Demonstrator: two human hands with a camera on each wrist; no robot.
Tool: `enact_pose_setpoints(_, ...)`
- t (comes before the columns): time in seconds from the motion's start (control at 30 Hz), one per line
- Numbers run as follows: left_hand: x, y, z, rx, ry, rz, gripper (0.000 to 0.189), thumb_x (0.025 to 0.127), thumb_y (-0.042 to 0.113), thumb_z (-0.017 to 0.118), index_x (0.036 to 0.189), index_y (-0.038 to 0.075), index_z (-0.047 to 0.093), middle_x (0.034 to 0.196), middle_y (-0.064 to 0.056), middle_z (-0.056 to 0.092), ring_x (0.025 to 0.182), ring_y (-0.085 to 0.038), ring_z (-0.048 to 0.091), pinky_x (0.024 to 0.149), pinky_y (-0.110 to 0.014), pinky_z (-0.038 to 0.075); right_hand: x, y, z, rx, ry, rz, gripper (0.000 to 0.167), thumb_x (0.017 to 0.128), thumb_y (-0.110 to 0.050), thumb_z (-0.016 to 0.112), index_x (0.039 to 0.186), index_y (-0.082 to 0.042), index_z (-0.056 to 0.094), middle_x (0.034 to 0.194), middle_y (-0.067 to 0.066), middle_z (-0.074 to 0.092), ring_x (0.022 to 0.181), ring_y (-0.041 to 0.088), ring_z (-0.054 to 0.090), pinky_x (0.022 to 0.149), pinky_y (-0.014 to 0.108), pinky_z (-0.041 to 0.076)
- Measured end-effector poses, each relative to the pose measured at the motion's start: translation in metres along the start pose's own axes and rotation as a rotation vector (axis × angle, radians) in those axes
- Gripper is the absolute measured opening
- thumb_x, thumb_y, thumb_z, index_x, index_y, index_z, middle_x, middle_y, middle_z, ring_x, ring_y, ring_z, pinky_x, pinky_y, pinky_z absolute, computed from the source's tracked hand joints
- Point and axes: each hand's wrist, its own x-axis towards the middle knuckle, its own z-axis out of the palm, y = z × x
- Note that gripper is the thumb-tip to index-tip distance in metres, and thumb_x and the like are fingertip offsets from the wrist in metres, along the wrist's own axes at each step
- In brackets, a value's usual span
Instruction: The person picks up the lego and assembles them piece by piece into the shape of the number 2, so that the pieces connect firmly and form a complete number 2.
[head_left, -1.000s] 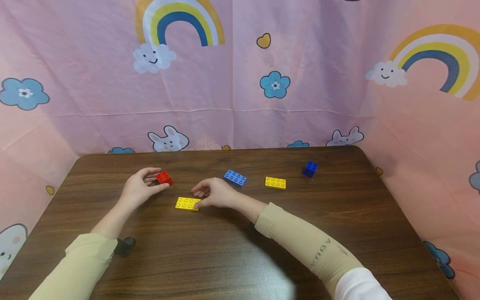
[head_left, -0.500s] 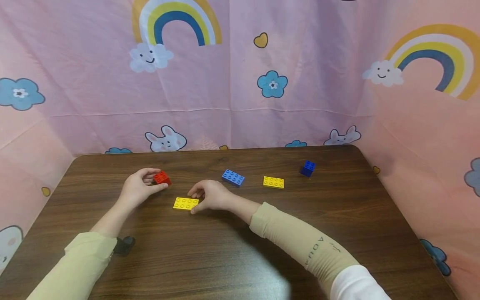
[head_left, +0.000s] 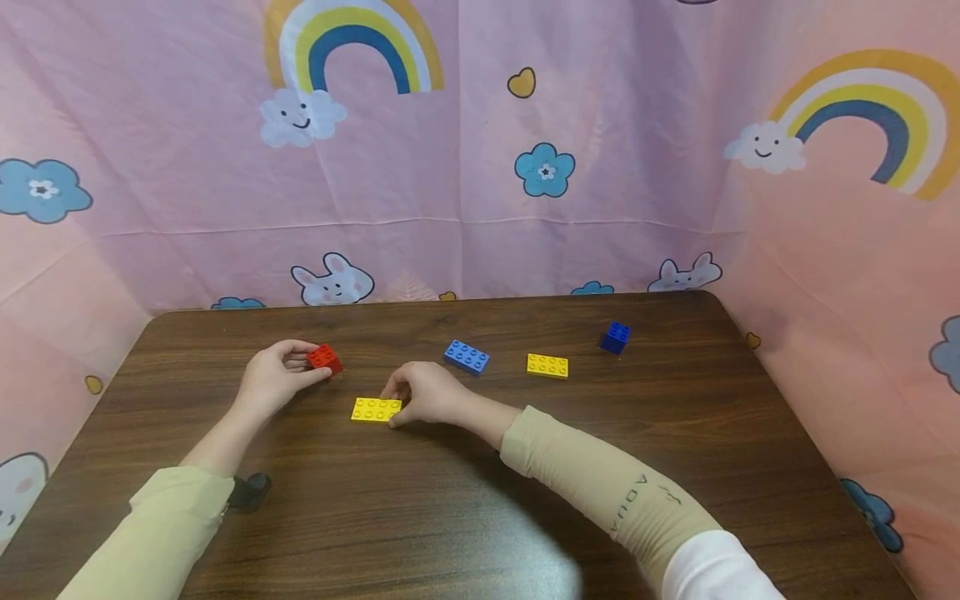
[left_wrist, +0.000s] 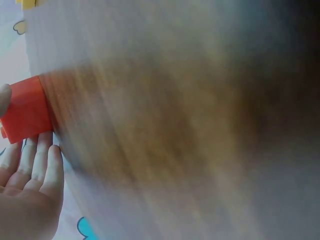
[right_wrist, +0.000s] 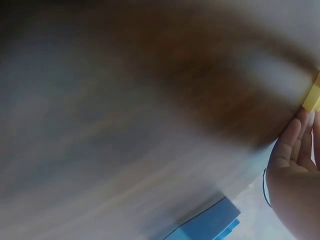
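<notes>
My left hand (head_left: 272, 379) holds a small red toy building brick (head_left: 325, 357) at the left of the table, thumb on its near side and fingers behind it. In the left wrist view the red brick (left_wrist: 29, 111) sits between the thumb and the fingertips. Nearer the front, a flat yellow brick (head_left: 376, 409) with two rows of studs is pinched at its right end by my right hand (head_left: 433, 395). The thumb is at its near edge and the fingers are at its far edge. At the right border of the right wrist view, fingertips meet the yellow brick (right_wrist: 312, 96).
Behind my right hand a light blue brick (head_left: 467, 356) lies at an angle. Farther right are a second yellow brick (head_left: 547, 366) and a small dark blue brick (head_left: 617, 337). A patterned pink cloth (head_left: 487, 167) stands around the brown wooden table (head_left: 420, 517).
My right thumb has moved from the top of the yellow brick to its near edge, the fingers closing in behind. That brick has shifted slightly right. My left hand keeps the red brick in place.
</notes>
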Motion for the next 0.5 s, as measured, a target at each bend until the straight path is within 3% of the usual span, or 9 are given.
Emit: enact_pose_setpoints(0.5, -0.001, 0.000, 0.002, -0.058, -0.014, -0.058, 0.056, 0.099, 0.022, 0.077, 0.143, -0.007, 0.057, 0.138, -0.034, 0.065, 0.128, -0.048, 0.065, 0.110, -0.061, 0.053, -0.019, 0.021, -0.012, 0.038, 0.003, -0.017, 0.029, 0.081, -0.016, 0.095, 0.107, -0.011, 0.084, 0.098, 0.002, 0.078, 0.081, 0.002, 0.057, 0.071, 0.013, 0.048)
